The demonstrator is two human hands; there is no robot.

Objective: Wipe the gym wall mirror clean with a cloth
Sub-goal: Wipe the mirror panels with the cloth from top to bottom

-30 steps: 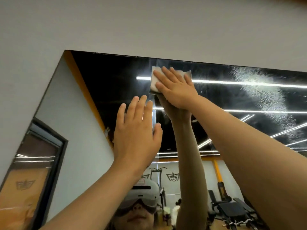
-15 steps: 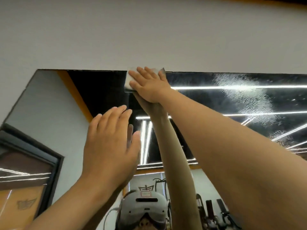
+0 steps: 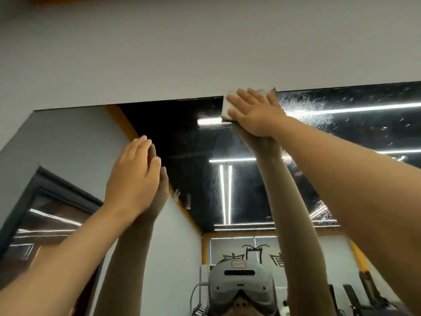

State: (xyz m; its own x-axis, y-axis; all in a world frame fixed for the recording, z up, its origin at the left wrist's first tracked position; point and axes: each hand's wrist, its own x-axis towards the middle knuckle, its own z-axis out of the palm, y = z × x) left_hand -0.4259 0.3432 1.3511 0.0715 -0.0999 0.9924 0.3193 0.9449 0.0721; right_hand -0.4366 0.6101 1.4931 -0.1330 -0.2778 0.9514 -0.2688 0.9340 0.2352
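The right hand (image 3: 257, 115) has slid the cloth (image 3: 226, 108) toward 12 o'clock, from lower on the mirror (image 3: 193, 137) to its top edge, where the cloth now meets the wall (image 3: 205, 53). The left hand (image 3: 134, 179) now sits further off at the cloth's 8 o'clock, its once-spread fingers drawn together.

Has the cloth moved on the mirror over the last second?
Yes. The cloth under the right hand went up, from just below the mirror's top edge to overlapping it.
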